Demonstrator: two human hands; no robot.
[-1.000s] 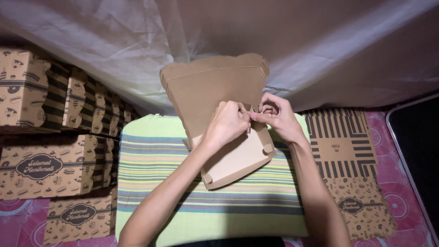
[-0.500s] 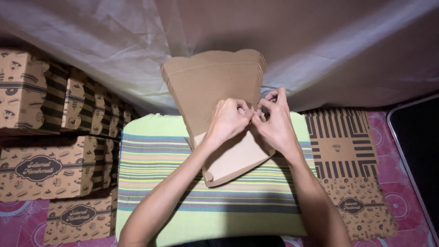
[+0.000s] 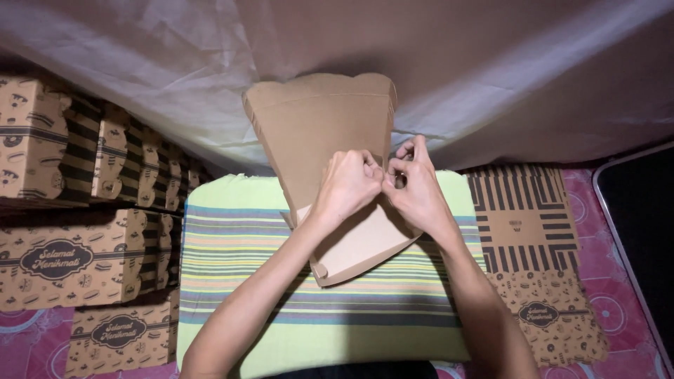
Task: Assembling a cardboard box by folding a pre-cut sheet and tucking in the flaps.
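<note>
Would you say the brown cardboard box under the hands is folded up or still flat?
Partly folded: cardboard box has one panel raised upright.

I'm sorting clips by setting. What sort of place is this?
Probably a home floor used for box folding: a striped cushion on a pink patterned mat, a draped sheet, and stacked printed boxes.

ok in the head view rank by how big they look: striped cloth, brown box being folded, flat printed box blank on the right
1. striped cloth
2. brown box being folded
3. flat printed box blank

The last two look close; the box sits nearer the camera, so unsure.
</note>
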